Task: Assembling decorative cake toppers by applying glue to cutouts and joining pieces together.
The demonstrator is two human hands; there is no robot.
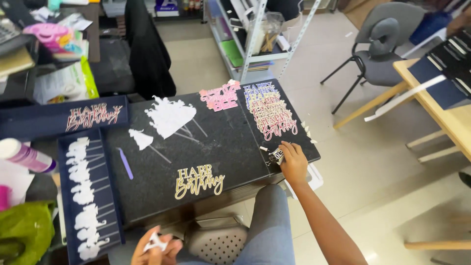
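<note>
My right hand (293,162) rests at the right front edge of the black work board (221,142), its fingers closed on a small dark and white piece (276,156). Down at the bottom edge of the view, my left hand (156,248) pinches a small white cut-out piece (156,241). A gold cut-out cake topper (198,181) lies on the board in front of me. A stack of pink and white toppers (271,115) lies beyond my right hand. White cut-out shapes on sticks (169,118) lie in the board's middle.
A dark blue tray (66,196) at the left holds several white toppers on sticks. A purple tool (125,163) lies on the board. A pink topper (219,97) sits at the far edge. A grey chair (380,49), a wooden table (441,108) and a metal shelf (255,39) stand around.
</note>
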